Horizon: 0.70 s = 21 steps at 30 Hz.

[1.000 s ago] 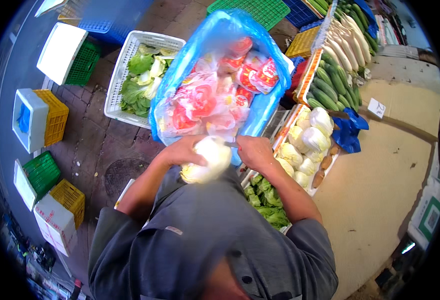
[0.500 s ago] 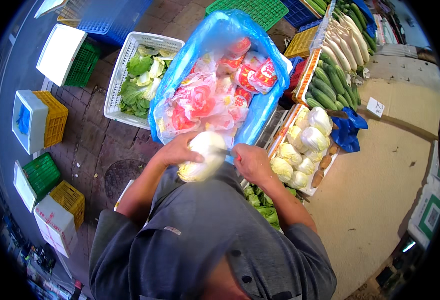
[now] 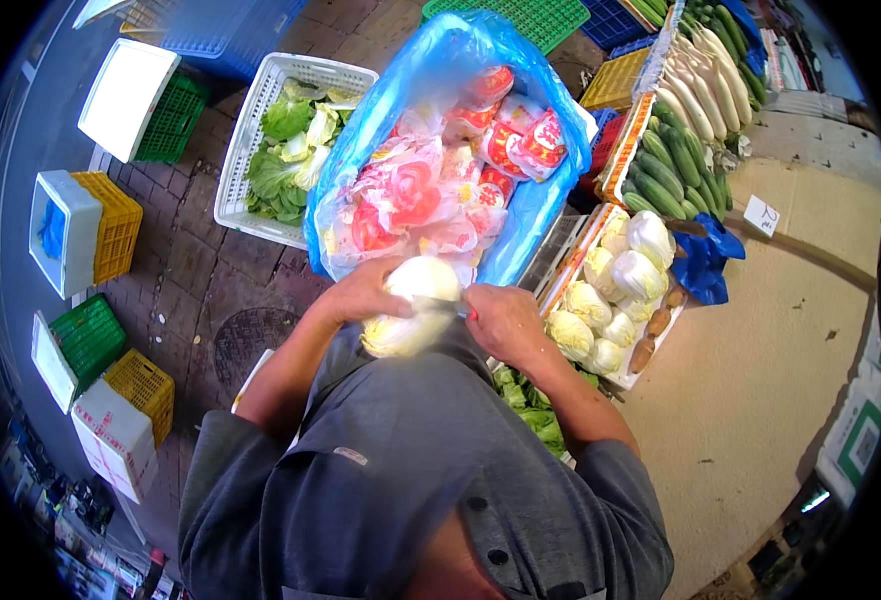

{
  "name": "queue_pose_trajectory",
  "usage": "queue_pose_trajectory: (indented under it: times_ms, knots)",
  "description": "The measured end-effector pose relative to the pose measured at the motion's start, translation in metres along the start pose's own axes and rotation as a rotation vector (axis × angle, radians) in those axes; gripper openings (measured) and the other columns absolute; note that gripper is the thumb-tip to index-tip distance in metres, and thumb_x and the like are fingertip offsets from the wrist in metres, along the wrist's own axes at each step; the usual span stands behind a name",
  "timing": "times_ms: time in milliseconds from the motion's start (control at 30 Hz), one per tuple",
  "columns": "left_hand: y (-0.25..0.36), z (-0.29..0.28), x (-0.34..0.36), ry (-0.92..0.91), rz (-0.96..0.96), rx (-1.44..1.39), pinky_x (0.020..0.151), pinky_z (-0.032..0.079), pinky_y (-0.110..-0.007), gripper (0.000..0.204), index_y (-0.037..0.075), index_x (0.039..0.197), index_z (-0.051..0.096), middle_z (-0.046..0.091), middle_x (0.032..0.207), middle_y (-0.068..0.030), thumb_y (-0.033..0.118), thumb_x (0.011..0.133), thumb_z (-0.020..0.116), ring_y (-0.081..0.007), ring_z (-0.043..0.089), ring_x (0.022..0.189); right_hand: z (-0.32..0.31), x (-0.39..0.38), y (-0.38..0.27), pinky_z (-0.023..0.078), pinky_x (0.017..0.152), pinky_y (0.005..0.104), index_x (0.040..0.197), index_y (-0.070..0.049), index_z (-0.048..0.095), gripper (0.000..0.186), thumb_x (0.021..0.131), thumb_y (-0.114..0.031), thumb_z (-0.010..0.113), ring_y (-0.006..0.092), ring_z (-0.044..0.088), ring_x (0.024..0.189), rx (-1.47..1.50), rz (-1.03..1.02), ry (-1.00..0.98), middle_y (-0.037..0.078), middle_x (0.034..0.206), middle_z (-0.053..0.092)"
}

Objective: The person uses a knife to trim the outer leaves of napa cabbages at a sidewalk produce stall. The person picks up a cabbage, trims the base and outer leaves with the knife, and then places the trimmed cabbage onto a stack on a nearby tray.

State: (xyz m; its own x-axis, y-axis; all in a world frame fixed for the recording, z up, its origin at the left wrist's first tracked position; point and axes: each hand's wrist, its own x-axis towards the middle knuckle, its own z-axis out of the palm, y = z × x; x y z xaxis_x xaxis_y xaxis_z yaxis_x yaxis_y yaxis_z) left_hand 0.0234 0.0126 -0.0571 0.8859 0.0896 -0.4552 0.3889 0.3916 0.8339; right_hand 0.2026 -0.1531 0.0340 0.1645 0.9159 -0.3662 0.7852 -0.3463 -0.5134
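In front of my waist, a napa cabbage (image 3: 396, 336), pale with a white base, lies against my left hand (image 3: 362, 294). That hand is closed around its left side, thumb across the top. My right hand (image 3: 506, 323) is closed on a knife (image 3: 440, 305), and a bit of red handle shows at the fingers. The blade lies across the cabbage near its white end; I cannot tell how deep it sits. Just beyond both hands, a big blue plastic bag (image 3: 528, 235) holds several cabbages wrapped in white-and-red printed film.
Left of the bag is a white crate (image 3: 232, 185) with loose green leaves (image 3: 278, 175). At right, a box of bare cabbages (image 3: 587, 305) stands beside cucumbers (image 3: 660, 175) and white radishes (image 3: 700, 90). Leafy greens (image 3: 535, 415) lie below my right forearm. Colored baskets (image 3: 110, 225) line the left.
The knife blade has shifted left, farther across the cabbage. Both hands keep their grip and have hardly moved. The surroundings sit slightly differently in the view.
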Motion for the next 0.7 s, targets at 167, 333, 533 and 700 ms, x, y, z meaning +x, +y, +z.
queue_pose_trajectory:
  times_ms: [167,333,533,700]
  knots:
    - [0.006,0.001,-0.002,-0.025,0.004,-0.044,0.090,0.045,-0.032,0.068,0.001,0.121,0.058,0.064,0.109,-0.0091,0.024,0.062,0.081,-0.0166,0.059,0.099,0.009,0.003,0.011,0.045,0.060,0.0489,0.079,-0.005,0.054,0.008,0.075,-0.010,0.058,0.0395,0.059,0.068,-0.050,0.111,-0.043,0.017,0.072,0.060]
    - [0.005,0.002,-0.001,-0.006,-0.006,-0.046,0.089,0.046,-0.031,0.068,0.002,0.121,0.058,0.065,0.108,-0.0084,0.026,0.061,0.083,-0.0157,0.060,0.098,0.010,0.000,0.031,0.047,0.061,0.0496,0.082,-0.006,0.057,0.008,0.079,-0.013,0.054,0.0387,0.061,0.068,-0.068,0.164,0.031,0.018,0.074,0.062]
    - [0.011,0.001,0.000,-0.019,-0.043,-0.035,0.090,0.046,-0.032,0.066,0.002,0.119,0.059,0.065,0.108,-0.0083,0.025,0.062,0.082,-0.0159,0.060,0.099,-0.010,0.003,-0.005,0.045,0.060,0.0490,0.082,-0.006,0.055,0.011,0.075,-0.013,0.060,0.0391,0.059,0.068,0.025,0.050,-0.049,0.017,0.071,0.060]
    - [0.026,0.004,-0.002,-0.045,-0.032,-0.081,0.090,0.046,-0.032,0.062,0.002,0.118,0.060,0.065,0.109,-0.0073,0.024,0.064,0.082,-0.0158,0.060,0.099,-0.012,0.010,0.000,0.046,0.061,0.0499,0.080,-0.005,0.056,0.010,0.078,-0.015,0.055,0.0392,0.061,0.069,-0.025,0.056,-0.142,0.018,0.073,0.062]
